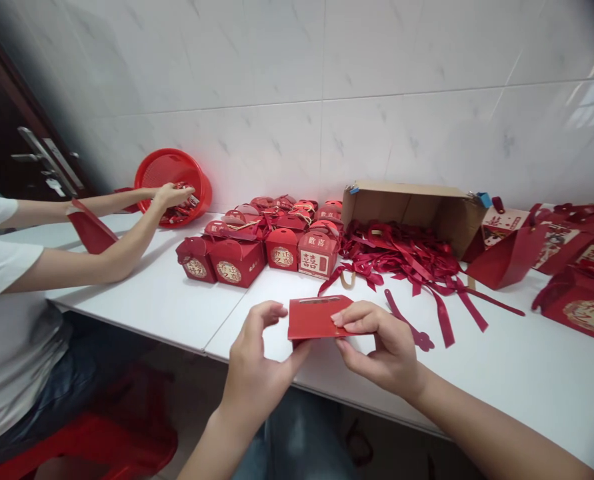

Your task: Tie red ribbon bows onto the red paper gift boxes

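A red cardboard gift box (317, 319) with a slot along its top is held over the table's front edge. My right hand (381, 343) pinches its right side, fingers on top and thumb below. At its left side my left hand (261, 353) is open, the thumb by the lower corner and the fingertips apart from the box. Just beyond lie a purplish-red strip with a shaped end (411, 323) and a pile of dark red ribbons (401, 247) spilling from a cardboard carton (411, 198).
Several finished-looking red boxes (239, 260) stand together on the white table (177, 310). More red boxes (587, 310) are at the right. At left, a co-worker's hand (171, 195) reaches into a red basket (151, 167) of small wrapped items. A tiled wall stands behind.
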{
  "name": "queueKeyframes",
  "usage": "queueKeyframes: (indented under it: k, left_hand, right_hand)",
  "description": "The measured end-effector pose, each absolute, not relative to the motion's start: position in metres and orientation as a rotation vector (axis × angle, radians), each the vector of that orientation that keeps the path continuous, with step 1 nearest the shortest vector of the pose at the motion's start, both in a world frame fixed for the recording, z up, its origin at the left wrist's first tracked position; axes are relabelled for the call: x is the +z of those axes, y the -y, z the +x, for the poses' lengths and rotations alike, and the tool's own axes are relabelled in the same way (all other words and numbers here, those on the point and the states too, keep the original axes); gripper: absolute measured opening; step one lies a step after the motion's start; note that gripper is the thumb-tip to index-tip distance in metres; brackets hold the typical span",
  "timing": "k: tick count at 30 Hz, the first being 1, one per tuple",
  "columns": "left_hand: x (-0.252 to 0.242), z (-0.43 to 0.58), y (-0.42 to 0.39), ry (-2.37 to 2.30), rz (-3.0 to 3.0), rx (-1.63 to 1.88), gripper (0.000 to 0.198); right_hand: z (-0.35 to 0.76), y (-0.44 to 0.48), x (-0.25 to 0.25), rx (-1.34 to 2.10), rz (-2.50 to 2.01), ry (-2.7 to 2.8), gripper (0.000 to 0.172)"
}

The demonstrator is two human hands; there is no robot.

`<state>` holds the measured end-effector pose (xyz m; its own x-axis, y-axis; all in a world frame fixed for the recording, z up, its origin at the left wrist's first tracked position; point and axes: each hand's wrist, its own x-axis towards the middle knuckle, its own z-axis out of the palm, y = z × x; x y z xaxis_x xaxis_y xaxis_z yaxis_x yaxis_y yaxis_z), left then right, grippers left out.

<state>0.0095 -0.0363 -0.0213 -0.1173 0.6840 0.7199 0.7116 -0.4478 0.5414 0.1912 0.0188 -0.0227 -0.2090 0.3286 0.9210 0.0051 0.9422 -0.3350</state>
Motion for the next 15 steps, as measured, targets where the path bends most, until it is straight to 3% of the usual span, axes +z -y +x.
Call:
queueKeyframes:
  k: [3,6,11,15]
  left_hand:
    - [-0.021,0.004,0.046,1.770,-2.164,-1.572,0.015]
    - [-0.017,0.001,0.053,1.712,-2.202,-1.481,0.004]
    - [-0.002,-0.019,0.068,1.629,-2.297,-1.436,0.006]
    - [0.012,-0.033,0.087,1.427,-2.474,-1.603,0.015]
  right_hand:
    - [0.191,-0.018,-0.023,0.272,-0.238,1.766,0.025]
    - [0.192,-0.018,-0.023,0.257,-0.220,1.780,0.025]
    - [0.193,-0.018,-0.023,0.221,-0.217,1.789,0.024]
    - [0.192,-0.017,-0.023,0.166,-0.133,1.829,0.025]
